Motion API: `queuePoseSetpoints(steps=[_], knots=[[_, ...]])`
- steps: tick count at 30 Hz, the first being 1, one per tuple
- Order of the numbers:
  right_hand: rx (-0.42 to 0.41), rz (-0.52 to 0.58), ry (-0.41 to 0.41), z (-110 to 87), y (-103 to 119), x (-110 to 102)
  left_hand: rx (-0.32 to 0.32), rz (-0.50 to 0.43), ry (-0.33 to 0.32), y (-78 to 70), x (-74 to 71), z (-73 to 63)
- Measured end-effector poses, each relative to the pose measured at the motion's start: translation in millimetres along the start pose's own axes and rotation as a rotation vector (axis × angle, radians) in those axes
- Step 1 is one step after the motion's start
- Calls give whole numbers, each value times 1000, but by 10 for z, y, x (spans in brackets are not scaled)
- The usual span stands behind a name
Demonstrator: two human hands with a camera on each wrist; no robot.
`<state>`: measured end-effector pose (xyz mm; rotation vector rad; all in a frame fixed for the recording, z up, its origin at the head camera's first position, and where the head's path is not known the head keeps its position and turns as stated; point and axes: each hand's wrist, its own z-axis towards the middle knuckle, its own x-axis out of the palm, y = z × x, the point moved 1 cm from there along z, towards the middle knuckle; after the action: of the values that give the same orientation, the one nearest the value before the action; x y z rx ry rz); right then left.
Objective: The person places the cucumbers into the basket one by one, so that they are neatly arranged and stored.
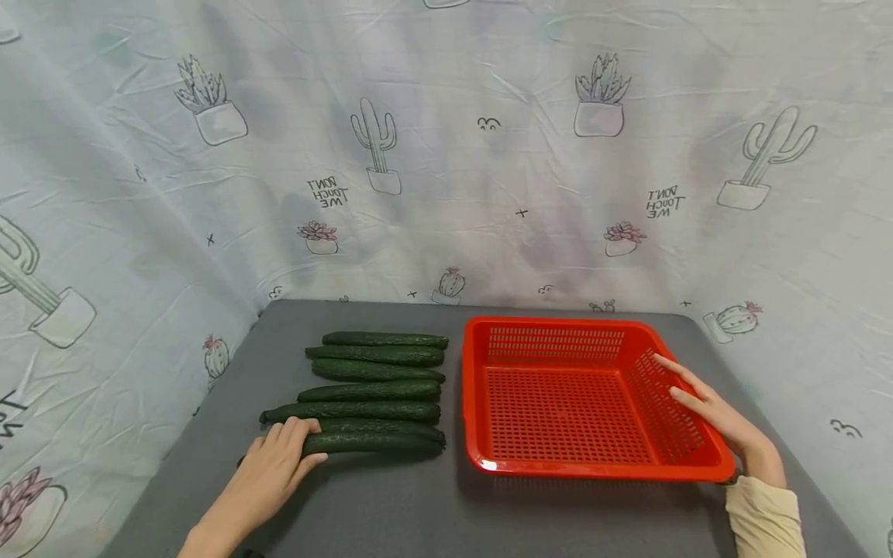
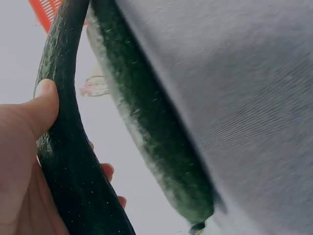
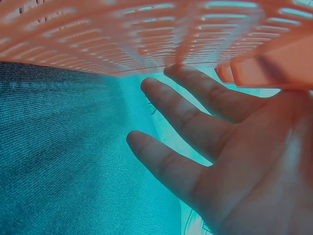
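Observation:
My left hand (image 1: 275, 463) grips the nearest dark green cucumber (image 1: 377, 442) by its left end. In the left wrist view the thumb presses one side of this cucumber (image 2: 63, 122) and fingertips show on the other. Beside it lies another cucumber (image 2: 151, 127), its tip pointing down in that view. At the right side of a red plastic basket (image 1: 474, 403) is my right hand (image 1: 725, 418), its thumb and a finger over the rim. Three fingers of that hand stretch out spread along the outside of the slotted wall (image 3: 186, 34) in the right wrist view.
Several more cucumbers (image 1: 380, 354) lie crosswise in a column on the grey tabletop (image 1: 391, 511), left of the basket. White cloth (image 1: 460, 163) with cactus prints hangs behind and at both sides. The basket's slotted floor (image 1: 558, 411) shows bare.

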<state>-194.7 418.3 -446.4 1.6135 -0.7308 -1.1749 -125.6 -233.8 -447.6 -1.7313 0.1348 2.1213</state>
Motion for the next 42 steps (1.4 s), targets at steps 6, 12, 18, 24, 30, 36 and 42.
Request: queuePoseSetpoints(steps=[6,12,18,24,30,36,42], knots=[[-14,-7,13,9,32,-9,-8,-43,-37,-27,-161,52],[-11,-11,9,16,48,-9,19,-19,-76,-48,-270,184],[35,59,10,-7,65,0,56,-30,-93,-124,-338,355],[51,80,3,-15,78,20,116,11,-153,-209,-438,530],[43,73,6,-30,77,28,153,41,-176,-210,-540,619],[41,30,-17,-34,71,30,161,35,-174,-215,-646,722],[30,-29,-36,-20,66,30,207,36,-207,-261,-703,863]])
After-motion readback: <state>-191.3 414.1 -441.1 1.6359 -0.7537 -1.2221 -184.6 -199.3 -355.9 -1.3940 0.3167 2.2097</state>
